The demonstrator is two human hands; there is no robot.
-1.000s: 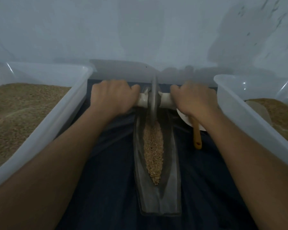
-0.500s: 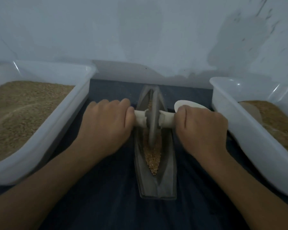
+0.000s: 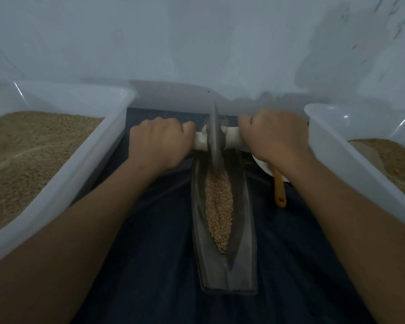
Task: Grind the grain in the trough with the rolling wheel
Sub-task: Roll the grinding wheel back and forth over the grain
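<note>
Both grips clench the axle, rolling wheel (image 3: 214,139) between them.

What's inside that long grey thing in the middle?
The long grey boat-shaped trough holds a strip of light brown grain along its groove. The grey metal wheel stands in its far end, hiding whatever grain lies beneath it.

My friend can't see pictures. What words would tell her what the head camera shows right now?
Two hands, left hand and right hand, grip the pale handle of a rolling wheel at the far end of a dark trough holding grain. White tubs of grain sit at each side, on dark cloth.
</note>
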